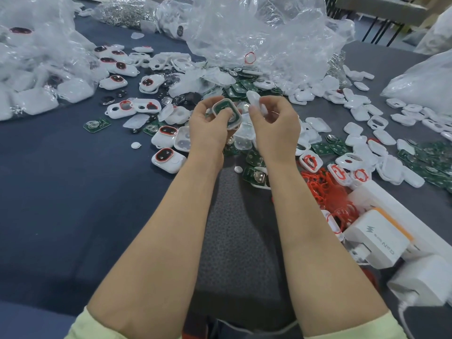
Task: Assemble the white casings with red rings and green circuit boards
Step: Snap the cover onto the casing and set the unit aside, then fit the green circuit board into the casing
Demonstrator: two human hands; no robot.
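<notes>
Casing half [237, 119], white with a green circuit board [223, 107] sitting in it, is gripped in my left hand [210, 128] above the cluttered table [73, 192]. My right hand [275, 128] pinches a white cover piece [254, 99] just beside it. Red rings [327, 192] are heaped near my right forearm.

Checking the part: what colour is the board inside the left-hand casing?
Green: the board in the casing, head view.
</notes>
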